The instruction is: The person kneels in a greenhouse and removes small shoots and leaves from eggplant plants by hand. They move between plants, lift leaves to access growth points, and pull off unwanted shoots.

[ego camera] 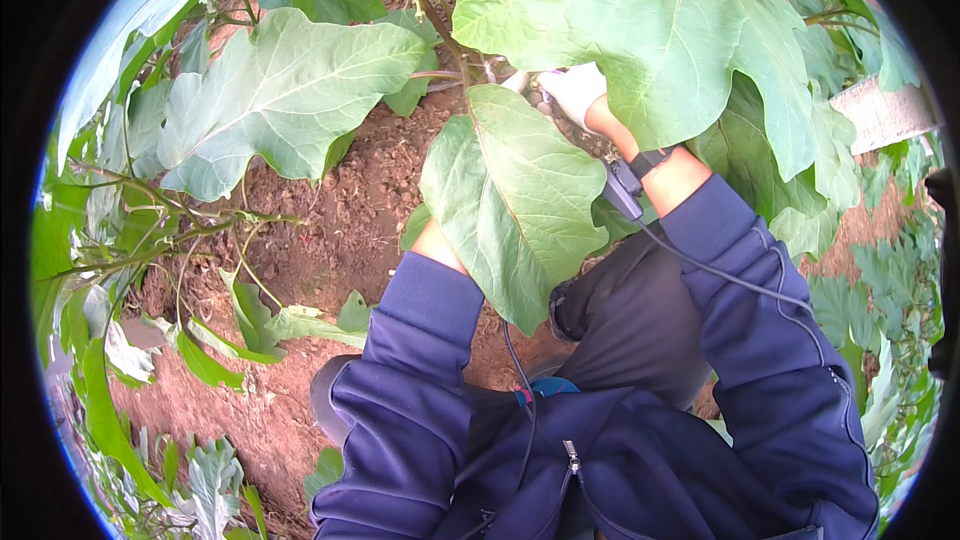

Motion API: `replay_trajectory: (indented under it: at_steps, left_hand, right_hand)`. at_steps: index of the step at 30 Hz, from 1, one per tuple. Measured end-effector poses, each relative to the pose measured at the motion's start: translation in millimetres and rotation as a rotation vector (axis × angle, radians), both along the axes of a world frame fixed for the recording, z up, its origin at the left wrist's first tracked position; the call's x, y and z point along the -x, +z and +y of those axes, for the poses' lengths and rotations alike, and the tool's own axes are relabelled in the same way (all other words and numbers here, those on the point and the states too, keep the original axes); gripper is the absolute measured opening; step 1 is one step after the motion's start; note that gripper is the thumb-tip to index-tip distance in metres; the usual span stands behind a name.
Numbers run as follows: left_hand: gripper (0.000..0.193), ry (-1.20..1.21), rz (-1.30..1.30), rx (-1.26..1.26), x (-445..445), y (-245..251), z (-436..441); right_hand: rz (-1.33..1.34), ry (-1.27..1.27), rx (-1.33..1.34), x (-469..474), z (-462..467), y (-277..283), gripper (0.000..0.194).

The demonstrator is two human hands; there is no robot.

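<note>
My right hand (576, 92), in a white glove, reaches in low beside the stem (442, 22) of a broad-leaved plant that looks like eggplant. Its fingers are near a small purplish bit, and a large leaf (630, 15) covers part of the hand. Whether the fingers grip anything is unclear. A hanging leaf (517, 195) hides most of my left hand; only the bare left wrist (439, 246) shows below it. Past that leaf's top edge, a white patch (516, 81) looks like a gloved left fingertip, close to the stem and the right hand.
Brown soil (352, 195) lies between the plants. A wide leaf (292, 97) spreads at left, above a low side branch (202, 229). A strapped device (622, 187) on my right wrist trails a cable (720, 270) along the sleeve. A pale slab-like object (885, 116) stands at right.
</note>
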State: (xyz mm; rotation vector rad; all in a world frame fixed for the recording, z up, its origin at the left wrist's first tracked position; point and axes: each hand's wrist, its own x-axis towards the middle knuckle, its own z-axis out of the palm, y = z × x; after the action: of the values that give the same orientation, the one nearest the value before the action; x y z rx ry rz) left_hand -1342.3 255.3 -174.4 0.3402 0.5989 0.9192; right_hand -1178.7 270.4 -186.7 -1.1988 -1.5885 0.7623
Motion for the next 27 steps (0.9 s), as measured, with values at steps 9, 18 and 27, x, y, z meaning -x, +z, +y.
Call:
replay_trajectory:
  at_steps: [9,18,27]
  left_hand:
    - [0.034,0.0,0.064,0.002,1.7,13.7,0.1]
    - [0.034,0.033,-0.009,0.046,-2.2,5.7,0.9]
    - [0.037,0.102,-0.066,0.083,-4.4,-17.2,11.9]
  right_hand:
    - [-0.416,-0.173,0.032,-1.3,9.8,-24.6,0.027]
    - [-0.91,-0.259,-0.238,-5.2,16.2,-21.7,0.028]
    - [-0.599,-0.196,-0.121,-9.3,-11.3,29.1,0.031]
